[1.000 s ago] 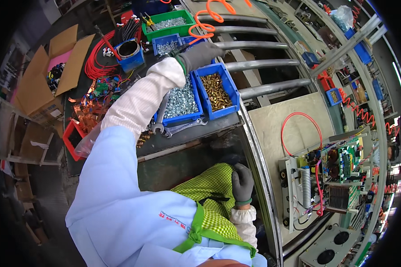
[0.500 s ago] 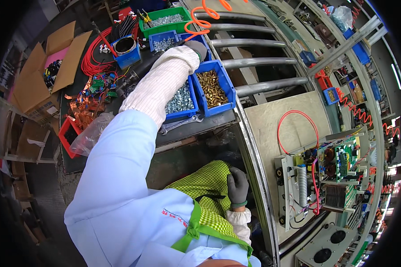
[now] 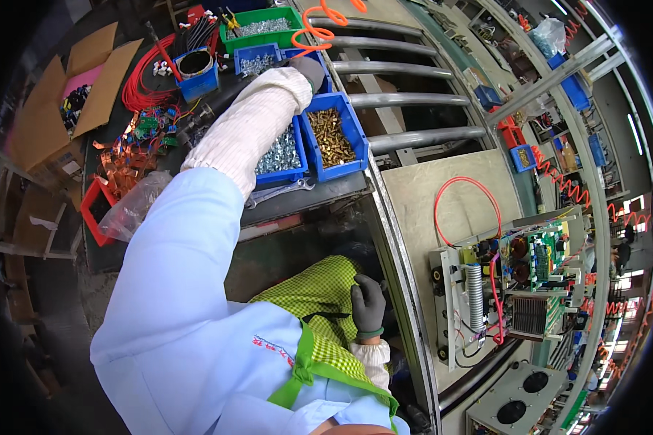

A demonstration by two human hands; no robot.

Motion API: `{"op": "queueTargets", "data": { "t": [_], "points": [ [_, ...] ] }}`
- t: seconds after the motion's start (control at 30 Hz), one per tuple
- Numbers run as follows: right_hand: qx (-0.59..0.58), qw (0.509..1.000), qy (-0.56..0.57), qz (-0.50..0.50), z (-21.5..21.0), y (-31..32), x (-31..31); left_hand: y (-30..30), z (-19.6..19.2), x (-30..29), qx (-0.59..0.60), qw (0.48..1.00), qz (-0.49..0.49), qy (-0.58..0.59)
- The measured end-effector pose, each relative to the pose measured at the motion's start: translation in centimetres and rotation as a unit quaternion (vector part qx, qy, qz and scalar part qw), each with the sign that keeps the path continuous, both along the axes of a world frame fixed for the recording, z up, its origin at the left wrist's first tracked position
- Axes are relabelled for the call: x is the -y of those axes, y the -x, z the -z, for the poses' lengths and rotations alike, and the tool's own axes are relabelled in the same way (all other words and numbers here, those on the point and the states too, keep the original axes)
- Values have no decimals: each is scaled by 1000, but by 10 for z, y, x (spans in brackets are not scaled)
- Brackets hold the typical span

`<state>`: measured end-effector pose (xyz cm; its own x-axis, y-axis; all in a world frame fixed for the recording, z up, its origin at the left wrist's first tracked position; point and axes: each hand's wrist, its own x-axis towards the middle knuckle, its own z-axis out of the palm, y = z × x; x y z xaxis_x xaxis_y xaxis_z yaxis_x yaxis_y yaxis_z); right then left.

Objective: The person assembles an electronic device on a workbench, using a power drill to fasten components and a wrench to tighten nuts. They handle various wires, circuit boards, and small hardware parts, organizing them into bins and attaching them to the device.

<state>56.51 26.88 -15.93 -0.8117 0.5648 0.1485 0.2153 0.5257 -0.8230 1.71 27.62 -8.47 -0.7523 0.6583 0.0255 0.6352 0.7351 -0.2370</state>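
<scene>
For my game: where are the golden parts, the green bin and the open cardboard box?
Golden parts (image 3: 331, 138), head view: heap's middle.
Green bin (image 3: 276, 38), head view: front wall.
Cardboard box (image 3: 42, 138), head view: side wall.

The view comes from the left of two side-by-side fisheye cameras on the person's head, looking steeply down past the chest. Nearest to the lens are the light-blue sleeve and the checked green apron, both large along the lower part. At middle range lie the gray-gloved left hand, the blue bin of brass-coloured fasteners and the open electronics chassis. The lens reaches wide, from the cardboard box on the left to distant ceiling lights at right; the steel rollers bow, and the corners go black.
</scene>
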Motion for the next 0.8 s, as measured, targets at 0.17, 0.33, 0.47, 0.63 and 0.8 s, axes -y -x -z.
{"op": "queueTargets", "data": {
  "t": [0.17,0.33,0.47,0.63,0.8],
  "points": [
    [-4,1000,-19,-14,10,-9,-1,-18,-18,15,36,991,-30,-124],
    [8,999,23,-32,12,-10,4,-49,-50,48,84,932,101,-337],
    [4,999,20,-46,10,-2,3,-65,-97,139,375,699,47,-607],
    [15,993,79,-89,6,14,14,-62,-85,307,454,477,10,-752],
    [8,989,66,-131,13,20,25,-122,-75,366,420,396,-195,-793]
  ]
}}
